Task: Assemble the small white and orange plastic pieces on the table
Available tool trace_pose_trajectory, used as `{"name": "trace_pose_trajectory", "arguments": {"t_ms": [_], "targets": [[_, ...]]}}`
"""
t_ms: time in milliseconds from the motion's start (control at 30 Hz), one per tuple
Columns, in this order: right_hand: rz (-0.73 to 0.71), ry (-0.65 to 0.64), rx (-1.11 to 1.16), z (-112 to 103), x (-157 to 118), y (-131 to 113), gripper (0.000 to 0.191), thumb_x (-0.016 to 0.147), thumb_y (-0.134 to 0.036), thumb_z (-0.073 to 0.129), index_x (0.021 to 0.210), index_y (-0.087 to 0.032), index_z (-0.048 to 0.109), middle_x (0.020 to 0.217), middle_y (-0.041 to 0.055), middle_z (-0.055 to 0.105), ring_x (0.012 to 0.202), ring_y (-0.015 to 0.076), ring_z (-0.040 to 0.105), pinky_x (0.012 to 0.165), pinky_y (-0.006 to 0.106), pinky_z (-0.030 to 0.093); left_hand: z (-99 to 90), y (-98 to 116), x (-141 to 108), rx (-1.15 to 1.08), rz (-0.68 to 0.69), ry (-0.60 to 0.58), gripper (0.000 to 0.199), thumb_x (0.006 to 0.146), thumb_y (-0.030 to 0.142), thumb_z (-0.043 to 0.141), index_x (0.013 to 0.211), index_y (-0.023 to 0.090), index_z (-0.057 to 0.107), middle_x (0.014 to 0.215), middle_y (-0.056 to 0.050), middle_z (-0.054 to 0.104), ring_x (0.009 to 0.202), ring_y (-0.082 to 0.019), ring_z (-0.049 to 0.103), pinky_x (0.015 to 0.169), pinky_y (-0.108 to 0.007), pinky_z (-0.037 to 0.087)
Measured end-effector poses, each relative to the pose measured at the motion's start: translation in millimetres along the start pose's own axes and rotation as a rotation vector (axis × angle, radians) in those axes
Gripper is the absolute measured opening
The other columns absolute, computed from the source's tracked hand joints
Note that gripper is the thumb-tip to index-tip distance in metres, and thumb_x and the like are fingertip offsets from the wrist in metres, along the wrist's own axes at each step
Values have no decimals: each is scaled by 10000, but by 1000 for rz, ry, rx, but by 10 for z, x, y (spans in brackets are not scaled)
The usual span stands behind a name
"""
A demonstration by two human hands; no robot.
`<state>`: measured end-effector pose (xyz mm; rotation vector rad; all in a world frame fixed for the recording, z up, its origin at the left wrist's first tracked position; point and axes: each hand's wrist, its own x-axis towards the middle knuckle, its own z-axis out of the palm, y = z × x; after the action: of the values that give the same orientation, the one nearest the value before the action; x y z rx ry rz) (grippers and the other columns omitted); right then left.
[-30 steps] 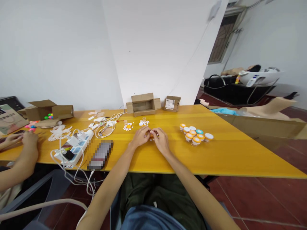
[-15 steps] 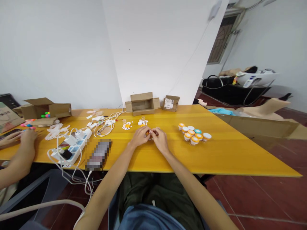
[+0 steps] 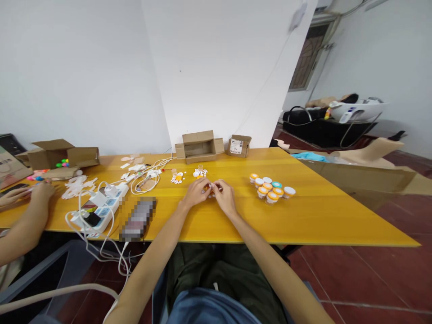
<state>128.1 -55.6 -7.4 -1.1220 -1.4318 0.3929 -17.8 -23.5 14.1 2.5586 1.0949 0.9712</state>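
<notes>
My left hand and my right hand meet over the middle of the table, fingertips pinched close together. Between them is a small whitish piece, too little to name. Under and around the fingers show bits of orange and white, mostly hidden by the hands. Just beyond lie two small heaps of white and orange plastic parts, a left heap and a right heap, each with a clear cup beside it. To the right stands a cluster of small clear cups with orange, white and teal lids.
An open cardboard box and a smaller box stand against the wall. To the left are a phone, a power strip and tangled white cables. Another person's arm rests at the far left.
The view has shifted slightly. My hands stay together in the same place, with only small finger movement. The other person's hand at the left has moved a little.
</notes>
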Motion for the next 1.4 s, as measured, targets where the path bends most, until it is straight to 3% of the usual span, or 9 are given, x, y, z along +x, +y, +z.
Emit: {"name": "trace_pose_trajectory", "arguments": {"t_ms": [267, 500, 1000, 1167, 1400], "targets": [[32, 66, -25, 2, 7, 32, 300, 909, -454, 480, 726, -245, 592, 718, 34, 692, 683, 210, 625, 644, 302, 500, 19, -53, -6, 12, -42, -25, 176, 946, 339, 531, 916, 227, 663, 868, -43, 674, 837, -192, 613, 816, -301, 492], [-41, 47, -146, 21, -18, 62, 271, 928, -388, 473, 742, -247, 610, 784, 55, 699, 724, 220, 631, 686, 317, 492, 41, -76, 5, 42, -96, 12, 154, 941, 230, 503, 912, 222, 654, 928, -46, 695, 876, -194, 618, 835, -293, 485], [-201, -222, -500, 12, -76, 122, 203, 951, -178, 526, 823, -244, 669, 881, 55, 707, 831, 216, 662, 717, 300, 486, 55, -155, -3, 40, -143, 31, 189, 948, 248, 516, 925, 220, 702, 966, -54, 677, 876, -191, 615, 843, -290, 491], [-375, -317, -584, 47, -89, 115, 214, 917, -104, 538, 866, -236, 698, 908, 75, 696, 912, 233, 648, 837, 351, 514, 41, -158, 4, 29, -186, 23, 226, 951, 266, 511, 936, 222, 732, 976, -60, 672, 884, -197, 623, 835, -299, 508], [-417, -371, -613, 79, -96, 109, 178, 914, -117, 579, 848, -228, 701, 937, 80, 672, 965, 230, 617, 873, 360, 514, 60, -219, 53, -86, -212, 41, 256, 876, 155, 546, 1007, 213, 758, 969, -57, 691, 891, -206, 642, 874, -341, 533]]}}
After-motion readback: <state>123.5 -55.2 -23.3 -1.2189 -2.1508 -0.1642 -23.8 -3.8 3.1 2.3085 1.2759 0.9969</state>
